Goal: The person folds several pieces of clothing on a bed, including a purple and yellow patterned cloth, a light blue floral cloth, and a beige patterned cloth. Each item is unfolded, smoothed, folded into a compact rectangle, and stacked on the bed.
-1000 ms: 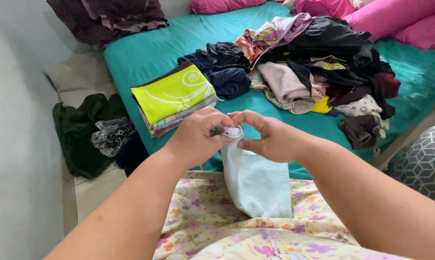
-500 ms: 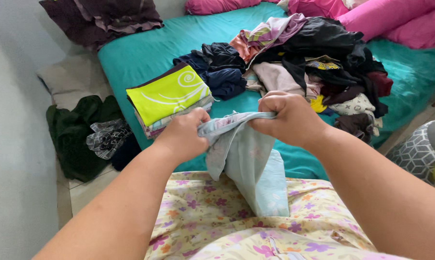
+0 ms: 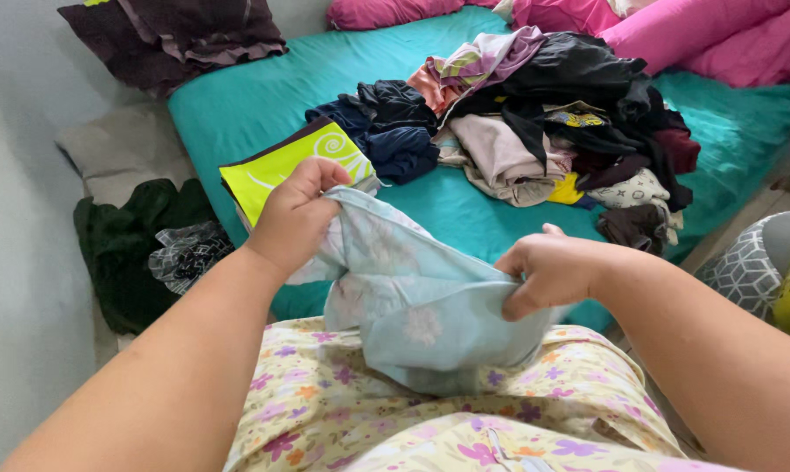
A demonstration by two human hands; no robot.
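Observation:
A pale blue cloth with a faint flower print (image 3: 412, 301) is stretched between my two hands above my lap. My left hand (image 3: 294, 214) grips its upper left edge, raised in front of a stack of folded clothes topped by a yellow-green piece with white swirls (image 3: 277, 166). My right hand (image 3: 552, 271) pinches the cloth's right edge, lower and closer to me. The cloth's bottom rests on my yellow flowered garment (image 3: 368, 419).
A heap of unfolded clothes (image 3: 552, 122) lies on the teal bed (image 3: 237, 96), with pink pillows (image 3: 718, 44) behind. Dark green and patterned clothes (image 3: 141, 245) lie on the floor at left. A grey patterned basket (image 3: 753, 262) stands at right.
My hands have moved apart and spread the pale blue cloth out wide. The left hand rose toward the folded stack, the right dropped lower and to the right.

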